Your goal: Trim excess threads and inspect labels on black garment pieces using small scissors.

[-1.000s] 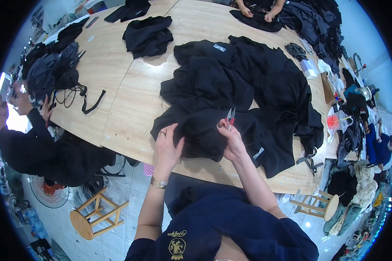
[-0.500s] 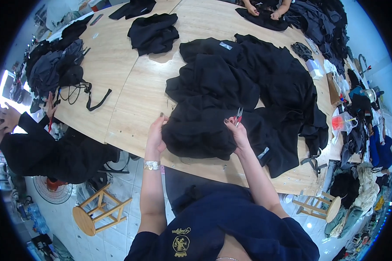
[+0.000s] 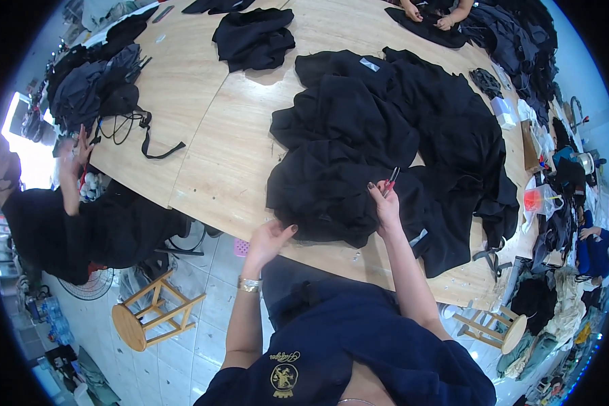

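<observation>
Beside black cloth [image 3: 321, 189], the left hand [image 3: 268, 241] has shifted toward the table edge [image 3: 213, 220]

"Report the left arm."
"From where I stand, the left forearm [image 3: 245, 321] extends forward from the torso [image 3: 413, 358], inclined slightly inward. Left grip [image 3: 271, 241]: thumb [image 3: 289, 232] directed to the right; finger closure cannot be confirmed."
"And the right?"
"The right forearm [image 3: 413, 279] angles forward and inward. Right grip [image 3: 387, 208]: fingers [image 3: 374, 193] curled closed, positioned farther from the torso than its counterpart."
</observation>
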Demonstrator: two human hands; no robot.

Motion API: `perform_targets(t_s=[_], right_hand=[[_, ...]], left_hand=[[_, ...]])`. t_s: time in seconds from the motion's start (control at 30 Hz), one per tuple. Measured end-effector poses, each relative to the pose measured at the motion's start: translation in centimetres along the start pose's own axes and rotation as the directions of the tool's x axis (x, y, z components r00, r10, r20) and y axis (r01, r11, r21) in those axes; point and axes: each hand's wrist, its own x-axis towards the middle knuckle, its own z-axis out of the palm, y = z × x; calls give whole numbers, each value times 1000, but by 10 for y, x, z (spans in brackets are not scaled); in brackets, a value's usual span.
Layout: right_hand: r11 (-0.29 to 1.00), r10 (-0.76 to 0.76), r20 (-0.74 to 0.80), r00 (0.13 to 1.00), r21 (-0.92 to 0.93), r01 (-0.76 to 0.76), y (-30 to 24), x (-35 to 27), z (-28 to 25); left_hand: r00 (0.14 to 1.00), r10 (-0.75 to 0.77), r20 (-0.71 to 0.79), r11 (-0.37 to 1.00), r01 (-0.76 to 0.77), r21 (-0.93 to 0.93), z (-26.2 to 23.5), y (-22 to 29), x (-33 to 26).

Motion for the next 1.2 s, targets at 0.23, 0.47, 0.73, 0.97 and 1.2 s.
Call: perform_targets(t_s=[0.23,0.47,0.73,0.97,1.2], right_hand=[[976,29,85,996,215,-46,-51,-3,6],[765,168,186,968,595,-247,-64,-3,6],[946,-232,110,966,-204,251,-63,-21,23],[869,-242,396,886,-319,379,-62,-44,75],[848,-210,554,805,-307,433,-53,-49,75]], left_hand=[[960,257,109,125,78,-989,-13,30,3],[700,705,-110,-307,162,-938,-39,128,-41],[869,473,-146,-190,-61,-980,-4,94,-17],[917,378,-127,-166,-67,-984,24,97,-14],[989,142,-29,-91,-16,-996,51,70,-20]])
